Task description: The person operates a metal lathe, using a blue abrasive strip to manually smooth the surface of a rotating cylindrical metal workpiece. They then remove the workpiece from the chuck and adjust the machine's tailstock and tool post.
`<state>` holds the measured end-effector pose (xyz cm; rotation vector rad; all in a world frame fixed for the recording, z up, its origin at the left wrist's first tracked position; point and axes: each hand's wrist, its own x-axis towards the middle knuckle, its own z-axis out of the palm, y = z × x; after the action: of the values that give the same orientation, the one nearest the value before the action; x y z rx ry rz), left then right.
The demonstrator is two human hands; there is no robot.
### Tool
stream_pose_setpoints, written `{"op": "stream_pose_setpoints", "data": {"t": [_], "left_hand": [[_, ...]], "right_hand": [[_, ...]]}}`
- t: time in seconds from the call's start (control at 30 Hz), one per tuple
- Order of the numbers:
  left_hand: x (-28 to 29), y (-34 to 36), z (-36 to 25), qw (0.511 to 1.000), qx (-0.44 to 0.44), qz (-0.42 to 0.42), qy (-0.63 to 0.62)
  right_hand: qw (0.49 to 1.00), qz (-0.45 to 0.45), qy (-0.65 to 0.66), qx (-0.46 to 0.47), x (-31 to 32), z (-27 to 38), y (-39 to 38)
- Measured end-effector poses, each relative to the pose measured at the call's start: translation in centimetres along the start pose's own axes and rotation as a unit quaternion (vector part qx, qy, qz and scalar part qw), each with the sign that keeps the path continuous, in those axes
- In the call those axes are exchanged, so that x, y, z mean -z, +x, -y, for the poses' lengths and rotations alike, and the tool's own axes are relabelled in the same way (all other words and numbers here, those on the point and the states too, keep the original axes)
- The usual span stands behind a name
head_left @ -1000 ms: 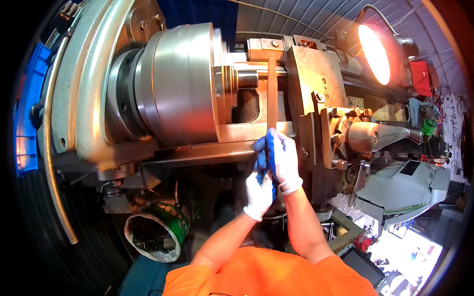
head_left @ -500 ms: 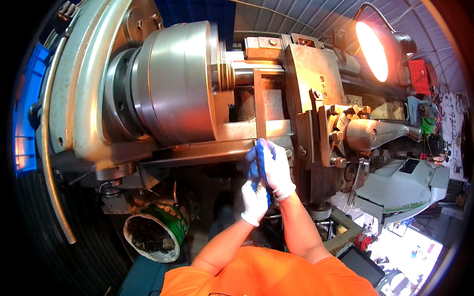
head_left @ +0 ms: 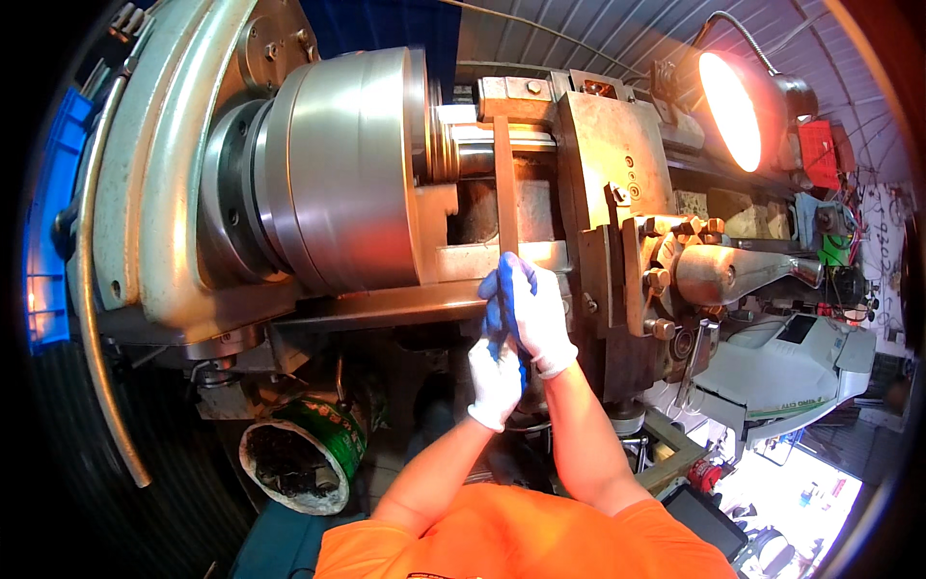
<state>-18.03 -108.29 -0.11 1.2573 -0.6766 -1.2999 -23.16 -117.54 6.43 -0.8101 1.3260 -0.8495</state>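
Both hands wear white gloves with blue palms. My right hand grips a long, flat metal bar, perhaps a file, pointing away from me. My left hand is closed just below it on the near end, which is hidden in the fingers. The bar's far end lies across a bright cylindrical shaft projecting from a large lathe chuck; whether they touch I cannot tell. The chuck's jaws look blurred, as in rotation.
Right of the bar stand the carriage, tool post and metal handle, under a lit lamp. A blue crate is far left; a green bucket sits below the chuck. A white machine stands at right.
Both hands and the bar have shifted left since a second ago; they moved toward me by half a second ago and have since moved forward again. Both grips stay closed.
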Motion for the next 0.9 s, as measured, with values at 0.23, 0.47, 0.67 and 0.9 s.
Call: {"op": "stream_pose_setpoints", "data": {"t": [0.23, 0.47, 0.67, 0.9], "left_hand": [[-1.7, 2.5, -2.2, 0.999, 0.029, 0.03, -0.007], [0.0, -2.3, -1.1, 0.999, 0.017, 0.026, 0.017], [0.6, -3.3, 0.5, 1.0, 0.019, -0.004, -0.011], [1.1, -3.0, 0.6, 0.999, 0.008, 0.002, 0.04]], "right_hand": [[0.998, -0.006, 0.059, 0.025, 0.8, 2.6, 1.5], [0.999, -0.01, 0.035, -0.009, 0.7, 0.1, -2.4], [1.0, 0.009, 0.028, -0.01, 0.4, -1.0, -2.8], [1.0, -0.009, -0.014, -0.003, 0.2, -1.4, -2.4]]}}
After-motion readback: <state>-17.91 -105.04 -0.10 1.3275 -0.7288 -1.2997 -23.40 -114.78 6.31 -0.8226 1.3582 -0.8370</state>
